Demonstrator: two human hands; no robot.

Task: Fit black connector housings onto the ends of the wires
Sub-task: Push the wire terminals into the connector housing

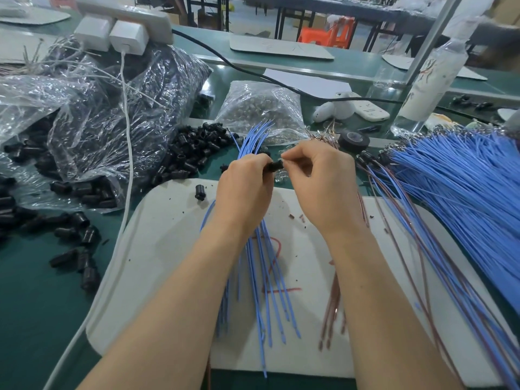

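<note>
Across the whole frame, green table (42, 305), crowded at left, top and right; open room only on white board (168, 263), lower centre. At right, fanned blue wire pile (464, 192); upper left, crinkled plastic bags (98, 122) spilling loose black housings (191, 153). At centre, left hand (244, 190) curled round blue wire bundle (253, 139); right hand (323, 181) pinching black connector housing (275, 166), held between both hands' fingertips.
</note>
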